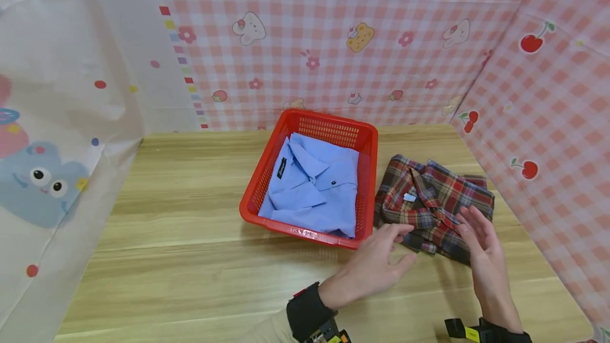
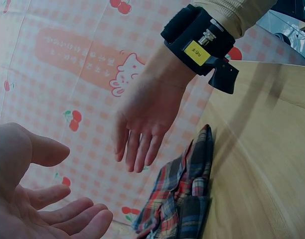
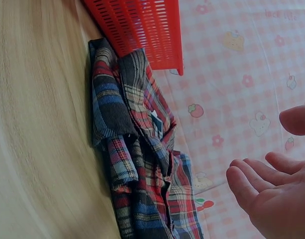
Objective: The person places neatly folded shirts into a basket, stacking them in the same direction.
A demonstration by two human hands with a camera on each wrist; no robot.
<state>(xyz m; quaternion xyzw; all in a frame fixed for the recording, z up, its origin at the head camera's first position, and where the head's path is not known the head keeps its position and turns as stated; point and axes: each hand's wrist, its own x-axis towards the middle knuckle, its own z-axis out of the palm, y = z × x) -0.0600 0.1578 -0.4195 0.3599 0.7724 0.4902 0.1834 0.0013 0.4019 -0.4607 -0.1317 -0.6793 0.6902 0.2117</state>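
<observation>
A folded plaid shirt (image 1: pixel 440 189) in red, navy and cream lies on the table to the right of a red basket (image 1: pixel 248 210). Over the shirt's near left edge, close to the basket's front corner, is my left hand (image 1: pixel 371 263), fingers relaxed and holding nothing. My right hand (image 1: pixel 488 253) hovers by the shirt's near right side with loosely bent, empty fingers. Both palms face each other across the shirt, as the left wrist view of the right hand (image 2: pixel 150 114) also shows. Inside the basket lies a folded light blue shirt (image 1: pixel 305 184) with a black collar label.
The wooden table (image 1: pixel 190 237) meets a pink checked cloth wall (image 1: pixel 329 78) at the back and another patterned cloth (image 1: pixel 562 136) on the right. A white printed sheet (image 1: pixel 109 110) hangs on the left. The basket's slotted side rises right beside the plaid shirt.
</observation>
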